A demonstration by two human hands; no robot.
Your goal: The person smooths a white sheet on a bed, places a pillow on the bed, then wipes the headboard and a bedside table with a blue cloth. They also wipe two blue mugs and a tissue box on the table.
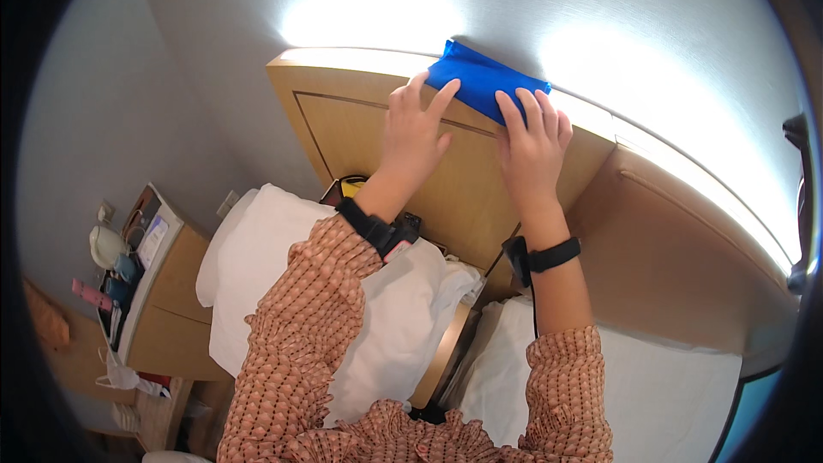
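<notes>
A folded blue cloth (483, 80) lies over the lit top edge of a wooden headboard panel (360, 132), its lower part draped over the front. My left hand (415, 125) touches the cloth's left end with its fingertips, fingers spread. My right hand (532, 138) rests its fingers on the cloth's lower right part. Whether the thumbs pinch the cloth cannot be told. Both wrists carry black straps with small devices.
Below are white pillows (270, 251) and a bed with a white sheet (669, 392). A brown padded headboard (656, 257) adjoins the panel at right. At left, a cabinet (173, 296) holds a white kettle (106, 247) and blue cups (125, 267).
</notes>
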